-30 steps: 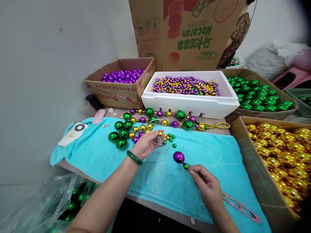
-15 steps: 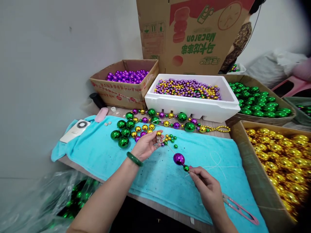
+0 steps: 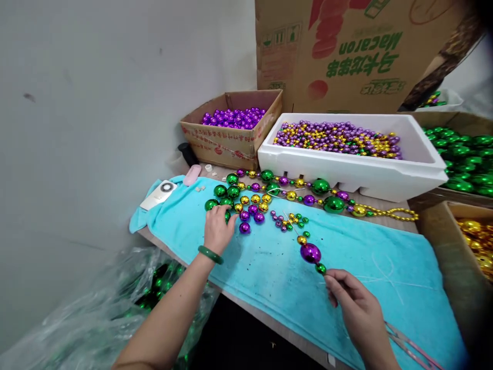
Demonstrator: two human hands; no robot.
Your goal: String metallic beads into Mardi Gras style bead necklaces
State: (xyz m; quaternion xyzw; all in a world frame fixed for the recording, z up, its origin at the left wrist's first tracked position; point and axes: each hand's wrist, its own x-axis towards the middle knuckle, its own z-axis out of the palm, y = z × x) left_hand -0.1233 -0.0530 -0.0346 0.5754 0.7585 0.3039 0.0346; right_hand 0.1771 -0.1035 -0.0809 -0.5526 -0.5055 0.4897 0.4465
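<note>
My left hand (image 3: 220,228), with a green bangle (image 3: 210,254) at its wrist, is closed around a large green bead (image 3: 227,217) in the cluster at the left of the turquoise towel (image 3: 265,277). My right hand (image 3: 356,300) pinches a bead string just below a small green bead (image 3: 320,268). Above that bead sit a large purple bead (image 3: 310,253) and a small gold bead (image 3: 302,240), and the string's thin bare end sticks up past them. Loose gold beads (image 3: 256,199), purple beads (image 3: 259,217) and tiny mixed beads (image 3: 285,224) lie between my hands.
Finished-looking bead strands (image 3: 320,186) lie before a white foam box (image 3: 354,172) of small beads. A carton (image 3: 219,141) of purple beads stands left of it; a carton (image 3: 435,257) of gold beads is at right. Pink snips (image 3: 414,345) lie beside my right forearm.
My left hand has left the string end and moved left to the large green beads. The small gold bead now sits on the string above the purple one. The view has turned left.
</note>
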